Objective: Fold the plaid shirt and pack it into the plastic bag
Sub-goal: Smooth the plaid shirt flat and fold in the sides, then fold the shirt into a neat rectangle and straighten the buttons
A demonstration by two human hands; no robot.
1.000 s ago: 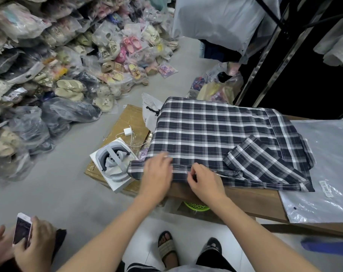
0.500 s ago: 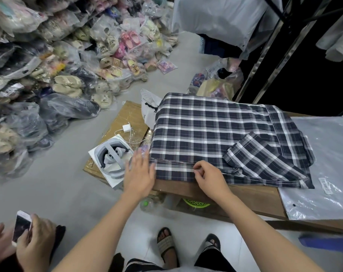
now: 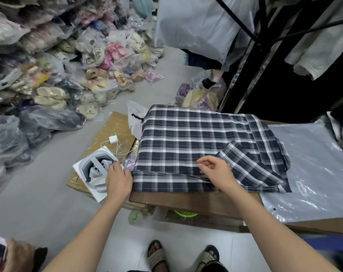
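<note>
The plaid shirt [image 3: 190,142], navy with white checks, lies partly folded on the wooden table [image 3: 186,201], one sleeve folded across its right side. My left hand [image 3: 118,181] is at the shirt's near left corner, fingers curled on the edge of the cloth. My right hand [image 3: 215,173] rests on the shirt just behind the near hem, fingers loosely bent and apart. The clear plastic bag [image 3: 316,169] lies flat on the table to the right, with the shirt's right edge overlapping it.
Left of the table a cardboard box [image 3: 111,130] on the floor carries a white product box [image 3: 94,169] and a charger [image 3: 113,139]. Heaps of bagged sandals [image 3: 55,79] fill the left. Another person's hand with a phone [image 3: 7,254] is at bottom left. A clothes rack [image 3: 265,46] stands behind.
My left hand slid left along the near hem to the shirt's corner. My right hand moved from the hem up onto the shirt and loosened its fingers.
</note>
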